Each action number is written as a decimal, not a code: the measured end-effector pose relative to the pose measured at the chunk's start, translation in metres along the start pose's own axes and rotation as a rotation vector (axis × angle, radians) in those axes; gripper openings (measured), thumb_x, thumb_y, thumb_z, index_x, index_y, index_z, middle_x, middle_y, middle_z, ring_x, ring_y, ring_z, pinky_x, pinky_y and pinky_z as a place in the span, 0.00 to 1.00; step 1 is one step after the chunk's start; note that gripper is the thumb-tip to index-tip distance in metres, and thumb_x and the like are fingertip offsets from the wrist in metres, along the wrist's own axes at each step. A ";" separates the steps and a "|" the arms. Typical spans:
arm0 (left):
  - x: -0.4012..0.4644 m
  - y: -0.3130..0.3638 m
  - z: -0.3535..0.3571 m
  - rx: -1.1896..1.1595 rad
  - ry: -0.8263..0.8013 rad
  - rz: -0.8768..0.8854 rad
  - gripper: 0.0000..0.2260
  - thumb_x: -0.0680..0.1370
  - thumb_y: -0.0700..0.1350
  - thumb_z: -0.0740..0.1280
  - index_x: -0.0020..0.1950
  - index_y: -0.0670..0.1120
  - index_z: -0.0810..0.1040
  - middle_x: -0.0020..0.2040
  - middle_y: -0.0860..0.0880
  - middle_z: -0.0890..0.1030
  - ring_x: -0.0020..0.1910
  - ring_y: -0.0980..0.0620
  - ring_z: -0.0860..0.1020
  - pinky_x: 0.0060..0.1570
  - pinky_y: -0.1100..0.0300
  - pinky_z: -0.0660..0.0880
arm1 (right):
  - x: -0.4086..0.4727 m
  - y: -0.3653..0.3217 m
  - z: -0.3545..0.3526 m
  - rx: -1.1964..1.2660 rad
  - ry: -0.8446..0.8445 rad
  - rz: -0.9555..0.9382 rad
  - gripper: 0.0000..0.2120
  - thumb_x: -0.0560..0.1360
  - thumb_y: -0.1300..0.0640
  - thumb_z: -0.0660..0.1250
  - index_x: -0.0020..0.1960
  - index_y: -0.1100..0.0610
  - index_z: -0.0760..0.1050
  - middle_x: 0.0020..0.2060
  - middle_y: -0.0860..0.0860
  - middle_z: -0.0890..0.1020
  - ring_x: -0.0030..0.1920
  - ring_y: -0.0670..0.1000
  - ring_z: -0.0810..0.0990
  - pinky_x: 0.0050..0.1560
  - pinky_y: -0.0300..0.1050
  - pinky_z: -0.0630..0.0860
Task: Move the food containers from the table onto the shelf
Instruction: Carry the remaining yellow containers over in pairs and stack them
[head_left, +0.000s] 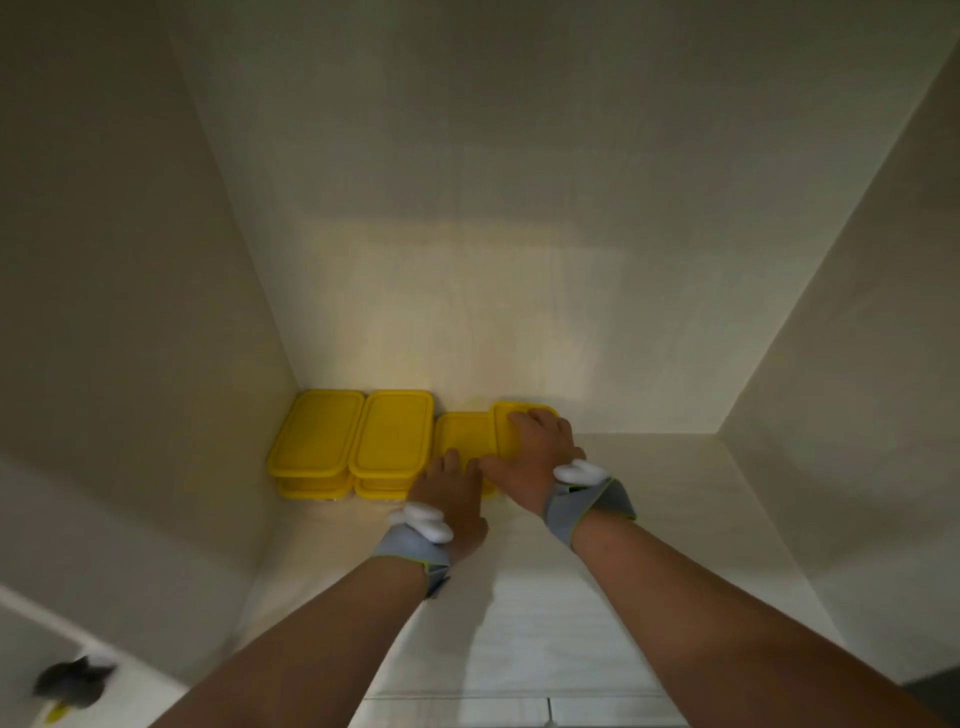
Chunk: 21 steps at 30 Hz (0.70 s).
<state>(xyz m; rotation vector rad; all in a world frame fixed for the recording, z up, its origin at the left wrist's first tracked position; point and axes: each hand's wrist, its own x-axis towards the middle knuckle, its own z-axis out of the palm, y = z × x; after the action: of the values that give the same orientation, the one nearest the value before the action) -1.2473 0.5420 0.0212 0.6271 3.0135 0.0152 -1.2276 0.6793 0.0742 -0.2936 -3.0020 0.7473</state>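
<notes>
Head view: both hands on yellow food containers at the back of the shelf (649, 493).
Right hand (524, 457) fingers (535, 418) lie spread flat on the rightmost container (506, 428); left hand (449, 488) fingers rest straight on the adjacent container (462, 434), neither gripping.

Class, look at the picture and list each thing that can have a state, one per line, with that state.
Far-left stack of containers: lidded, on the shelf against the left wall.
Second stack: lidded, beside the first.
Third container: lidded, left hand on its near end.
Fourth container: lidded, right hand lying on top.
Shelf: open at the front.
</notes>
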 end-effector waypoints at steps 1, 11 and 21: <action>-0.004 -0.008 0.003 0.003 0.012 -0.004 0.24 0.73 0.57 0.67 0.66 0.51 0.67 0.63 0.45 0.70 0.63 0.42 0.71 0.50 0.53 0.70 | 0.003 -0.006 0.004 -0.002 -0.009 -0.010 0.35 0.67 0.35 0.67 0.69 0.49 0.67 0.68 0.52 0.67 0.70 0.58 0.63 0.63 0.59 0.70; -0.021 -0.070 0.051 -0.064 -0.047 -0.107 0.26 0.71 0.64 0.50 0.55 0.50 0.76 0.56 0.48 0.80 0.55 0.43 0.78 0.42 0.54 0.63 | 0.034 -0.048 0.055 -0.035 -0.070 -0.073 0.32 0.70 0.33 0.63 0.68 0.49 0.67 0.69 0.52 0.66 0.71 0.59 0.62 0.63 0.61 0.69; -0.028 -0.090 0.050 -0.104 -0.089 -0.107 0.19 0.73 0.62 0.53 0.53 0.51 0.74 0.56 0.48 0.79 0.54 0.43 0.79 0.42 0.55 0.63 | 0.051 -0.038 0.077 -0.137 0.109 -0.078 0.20 0.79 0.48 0.56 0.70 0.50 0.67 0.70 0.54 0.67 0.72 0.58 0.62 0.62 0.56 0.69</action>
<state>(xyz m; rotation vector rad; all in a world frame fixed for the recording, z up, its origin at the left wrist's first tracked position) -1.2543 0.4485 -0.0294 0.4440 2.9327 0.1346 -1.2907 0.6200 0.0231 -0.2124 -2.9466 0.5025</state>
